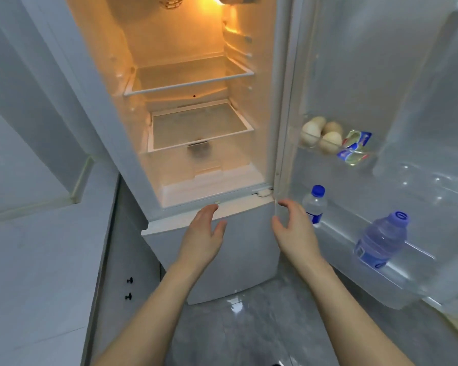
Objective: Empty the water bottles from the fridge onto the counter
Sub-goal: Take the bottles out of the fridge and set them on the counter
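Observation:
The fridge point(154, 143) stands open, its inner glass shelves bare and lit yellow. Two clear water bottles with blue caps stand in the door's bottom rack point(397, 276): a small one point(315, 204) near the hinge and a larger one point(380, 240) further right. My right hand point(294, 225) hovers with loosely spread fingers just left of the small bottle, not touching it. My left hand point(204, 231) is held out with relaxed fingers in front of the fridge's lower edge, holding nothing.
A higher door rack holds several eggs point(321, 134) and small blue-and-red packets point(354, 147). A white counter point(37, 260) lies to the left, with cabinet knobs point(129, 287) below its edge. The grey floor point(249, 326) shows a wet patch.

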Tool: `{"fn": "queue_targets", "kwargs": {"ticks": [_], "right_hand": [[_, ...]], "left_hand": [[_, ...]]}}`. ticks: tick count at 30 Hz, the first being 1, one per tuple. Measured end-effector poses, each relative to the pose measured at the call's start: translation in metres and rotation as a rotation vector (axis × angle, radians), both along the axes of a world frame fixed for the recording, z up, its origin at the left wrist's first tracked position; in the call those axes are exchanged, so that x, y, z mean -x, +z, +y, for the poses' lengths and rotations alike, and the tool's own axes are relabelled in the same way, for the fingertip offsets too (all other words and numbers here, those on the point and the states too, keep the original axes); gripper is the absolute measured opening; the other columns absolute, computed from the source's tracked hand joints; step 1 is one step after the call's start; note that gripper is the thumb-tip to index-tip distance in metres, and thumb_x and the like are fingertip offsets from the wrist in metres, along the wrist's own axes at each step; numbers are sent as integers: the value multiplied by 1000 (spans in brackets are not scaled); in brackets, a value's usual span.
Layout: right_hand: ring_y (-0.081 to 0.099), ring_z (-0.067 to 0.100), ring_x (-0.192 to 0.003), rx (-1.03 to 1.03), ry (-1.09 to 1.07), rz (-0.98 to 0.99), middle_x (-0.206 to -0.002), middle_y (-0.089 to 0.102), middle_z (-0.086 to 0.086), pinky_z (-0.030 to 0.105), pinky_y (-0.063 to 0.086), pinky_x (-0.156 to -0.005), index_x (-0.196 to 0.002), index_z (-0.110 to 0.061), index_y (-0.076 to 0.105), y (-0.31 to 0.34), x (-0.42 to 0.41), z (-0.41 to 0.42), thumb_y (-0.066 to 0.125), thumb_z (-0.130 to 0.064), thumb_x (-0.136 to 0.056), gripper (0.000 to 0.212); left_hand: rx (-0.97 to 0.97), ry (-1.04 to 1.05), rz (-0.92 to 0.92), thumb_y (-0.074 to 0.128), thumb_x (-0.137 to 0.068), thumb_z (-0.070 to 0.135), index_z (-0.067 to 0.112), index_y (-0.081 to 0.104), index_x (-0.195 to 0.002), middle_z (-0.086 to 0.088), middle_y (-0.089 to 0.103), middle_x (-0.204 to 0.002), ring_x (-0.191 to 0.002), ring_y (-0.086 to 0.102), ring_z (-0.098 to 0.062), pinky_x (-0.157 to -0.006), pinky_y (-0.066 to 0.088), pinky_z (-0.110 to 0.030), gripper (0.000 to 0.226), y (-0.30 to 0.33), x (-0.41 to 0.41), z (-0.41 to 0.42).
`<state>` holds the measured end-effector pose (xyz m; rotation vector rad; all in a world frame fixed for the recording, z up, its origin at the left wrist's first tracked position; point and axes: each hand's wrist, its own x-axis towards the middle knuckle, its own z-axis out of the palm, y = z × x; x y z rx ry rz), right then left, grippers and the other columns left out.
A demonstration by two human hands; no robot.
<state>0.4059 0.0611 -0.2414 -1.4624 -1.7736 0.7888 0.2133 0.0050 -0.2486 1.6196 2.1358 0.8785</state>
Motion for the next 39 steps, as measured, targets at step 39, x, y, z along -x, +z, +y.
{"fn": "queue_targets", "kwargs": {"ticks": [39], "right_hand": [[51,28,-87,-270,-656,474,-84,54,2,39,43,-84,-85,-9,57,-63,-145,66,55,-46,-82,38]], "left_hand": [[58,-147,-346,54,-96,24,21,50,-110,8,54,-95,-89,51,-18,-75,42,-31,15,-30,-192,156]]}}
